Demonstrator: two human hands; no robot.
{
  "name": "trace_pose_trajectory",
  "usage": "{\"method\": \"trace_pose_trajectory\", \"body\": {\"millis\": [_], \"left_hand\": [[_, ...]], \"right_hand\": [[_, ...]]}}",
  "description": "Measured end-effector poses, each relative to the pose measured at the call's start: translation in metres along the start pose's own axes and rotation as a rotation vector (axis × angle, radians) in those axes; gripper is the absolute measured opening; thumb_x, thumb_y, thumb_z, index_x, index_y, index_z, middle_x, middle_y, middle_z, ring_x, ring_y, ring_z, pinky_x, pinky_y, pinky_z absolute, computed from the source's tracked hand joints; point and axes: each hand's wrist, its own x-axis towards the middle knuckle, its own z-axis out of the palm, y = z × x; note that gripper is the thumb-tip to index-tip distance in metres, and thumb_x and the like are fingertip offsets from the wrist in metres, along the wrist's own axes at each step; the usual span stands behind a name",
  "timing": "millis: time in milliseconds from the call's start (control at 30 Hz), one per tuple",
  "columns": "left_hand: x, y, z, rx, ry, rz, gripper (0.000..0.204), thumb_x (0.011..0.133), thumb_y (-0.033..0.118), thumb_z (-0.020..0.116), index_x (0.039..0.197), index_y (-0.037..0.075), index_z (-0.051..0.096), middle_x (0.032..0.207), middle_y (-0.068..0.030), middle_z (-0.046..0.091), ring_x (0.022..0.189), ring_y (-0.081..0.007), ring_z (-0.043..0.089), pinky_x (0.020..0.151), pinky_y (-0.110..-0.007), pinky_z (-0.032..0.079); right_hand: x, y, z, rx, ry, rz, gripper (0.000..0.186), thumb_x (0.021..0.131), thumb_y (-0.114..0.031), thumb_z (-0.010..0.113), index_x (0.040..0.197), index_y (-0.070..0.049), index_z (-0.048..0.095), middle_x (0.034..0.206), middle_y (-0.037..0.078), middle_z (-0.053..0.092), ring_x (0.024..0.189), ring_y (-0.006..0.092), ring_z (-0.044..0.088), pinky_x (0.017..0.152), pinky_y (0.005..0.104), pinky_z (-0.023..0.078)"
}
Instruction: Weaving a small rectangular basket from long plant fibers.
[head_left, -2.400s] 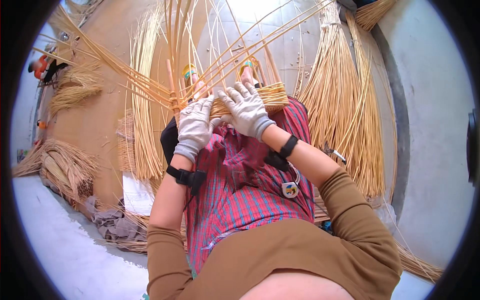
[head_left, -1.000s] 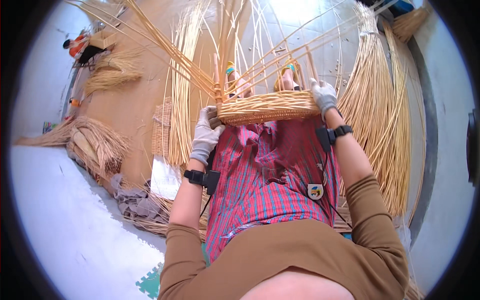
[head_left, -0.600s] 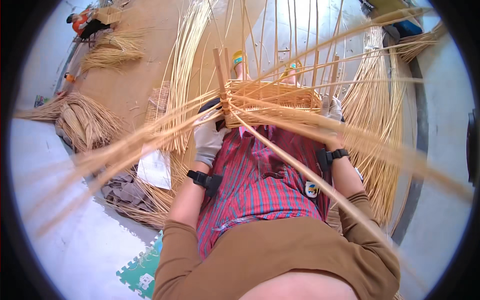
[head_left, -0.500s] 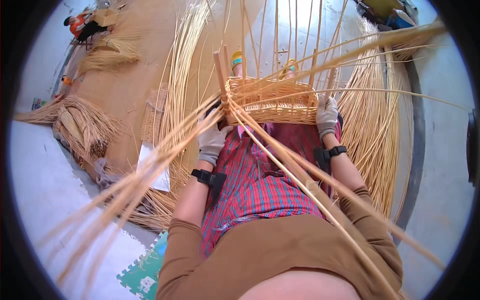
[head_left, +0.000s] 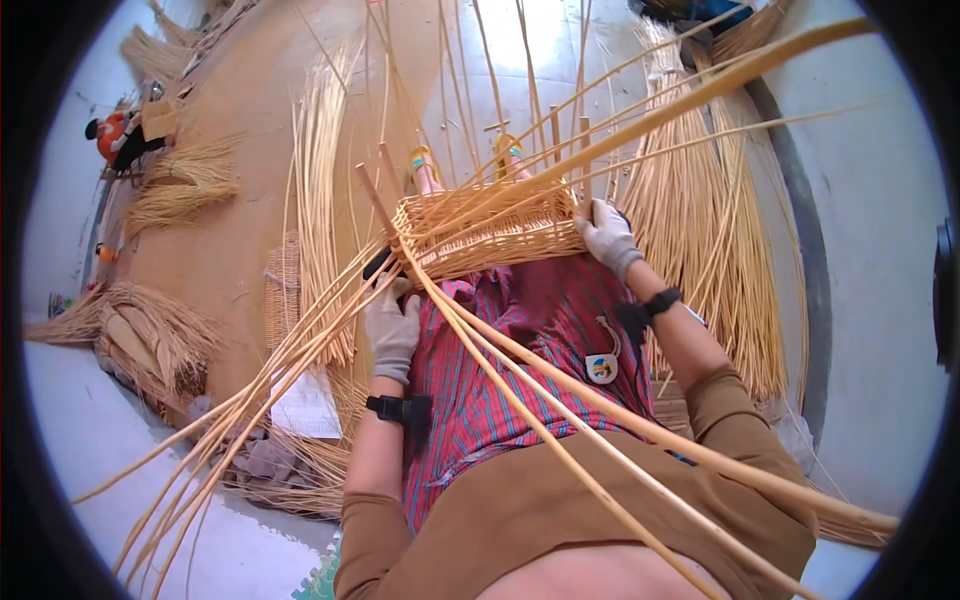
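A half-woven rectangular wicker basket (head_left: 500,255) rests over my lap, tilted so its left end sits lower. Long cane stakes (head_left: 540,385) fan out from its left corner, and others rise from its far side. My left hand (head_left: 392,335), in a pale glove, grips the basket's left near corner; its fingertips are partly hidden behind the canes. At the opposite end my right hand (head_left: 607,237), also gloved, is closed round the rim beside short upright pegs. A red checked cloth (head_left: 520,350) covers my lap, with a small white tag (head_left: 600,368) lying on it.
Long cane bundles lie on the floor at the right (head_left: 720,250) and left (head_left: 320,180). A flat woven panel (head_left: 282,290), a white paper sheet (head_left: 306,405) and a bound cane bundle (head_left: 160,340) are farther left. Thick canes sweep across to the upper and lower right.
The whole view has shifted, so basket and floor things sit farther left and lower. The basket has tilted slightly, its left end lower. Both hands keep their hold, and the white tag now shows.
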Motion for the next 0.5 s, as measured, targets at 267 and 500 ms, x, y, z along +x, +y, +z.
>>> {"method": "trace_pose_trajectory", "body": {"millis": [267,500], "left_hand": [[-0.009,0.084,-0.031,-0.675,0.208,0.033,0.035,0.104,-0.002,0.045,0.138,-0.004,0.051,0.138,-0.0158,0.058,0.131,-0.0228,0.055,0.111,-0.037,0.043],[0.096,0.077,-0.042,-0.573,0.199,-0.078,0.049,0.112,0.025,0.038,0.151,-0.004,0.04,0.15,-0.0155,0.048,0.141,-0.0215,0.04,0.117,-0.032,0.03]], "right_hand": [[-0.203,-0.044,-0.081,-0.165,-0.532,-0.599,0.055,0.075,-0.033,0.081,0.127,-0.023,0.065,0.111,0.011,0.064,0.107,0.0345,0.061,0.093,0.0455,0.049],[-0.197,-0.031,-0.043,0.338,-0.4,-0.246,0.037,0.083,-0.022,0.072,0.118,-0.015,0.062,0.105,0.009,0.06,0.098,0.0274,0.06,0.088,0.0408,0.049]]}}
